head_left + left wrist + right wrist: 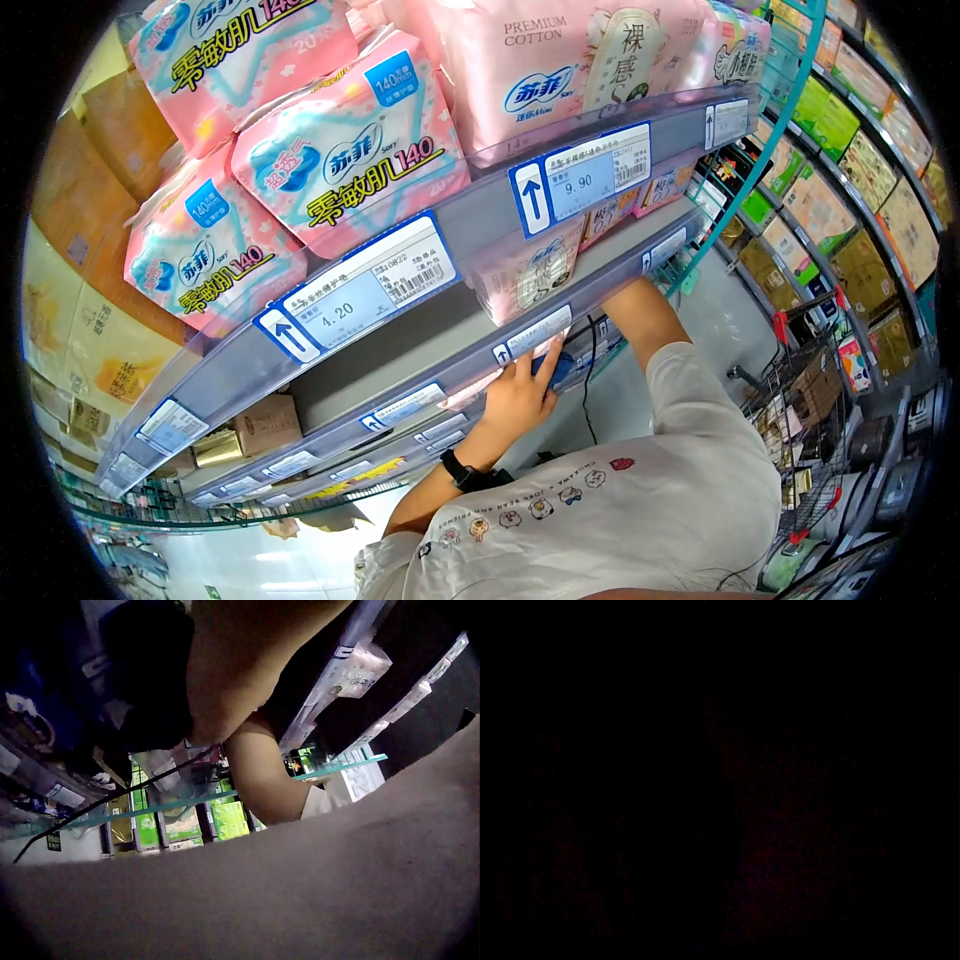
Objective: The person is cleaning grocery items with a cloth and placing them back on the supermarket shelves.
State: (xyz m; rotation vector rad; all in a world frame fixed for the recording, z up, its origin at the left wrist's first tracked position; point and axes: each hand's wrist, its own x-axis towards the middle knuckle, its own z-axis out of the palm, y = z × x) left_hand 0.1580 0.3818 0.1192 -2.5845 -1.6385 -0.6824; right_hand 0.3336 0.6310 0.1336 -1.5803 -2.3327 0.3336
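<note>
My left hand (520,395), with a black band at the wrist, reaches up to the front edge of a lower shelf. Its visible fingers stretch across the shelf lip beside a price label (533,333). A dark blue item (565,368) shows just right of the fingers. My right forearm (645,315) goes in under the shelf above, and the right hand is hidden there. Near that arm, a pink pack (530,270) stands on the shelf below the top one. In the left wrist view the right arm (262,772) crosses the middle. The right wrist view is almost black.
Pink packs of pads (350,165) fill the top shelf, behind a clear lip with price labels (360,285). A brown box (268,425) sits on the lower shelf at left. A wire shopping cart (800,420) stands at right, before another stocked shelf (860,220).
</note>
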